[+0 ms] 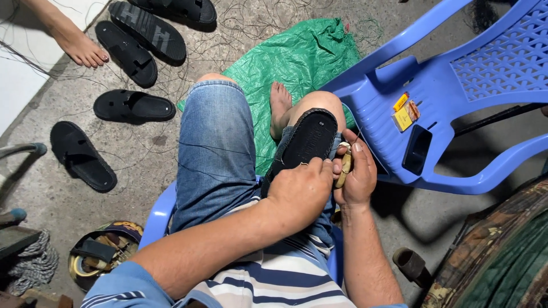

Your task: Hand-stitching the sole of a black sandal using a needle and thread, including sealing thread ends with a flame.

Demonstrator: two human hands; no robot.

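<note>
A grey concrete floor carries several black sandals scattered at the left, among loose dark threads. A crumpled green tarp lies spread at the far centre. A round tin of tools sits near left, and a blue plastic chair lies tipped over at the right.

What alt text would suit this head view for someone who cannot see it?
A seated person's left hand presses a black sandal on their knee while the right hand holds a tan-handled tool. More black sandals lie on the floor beside a blue chair.
</note>
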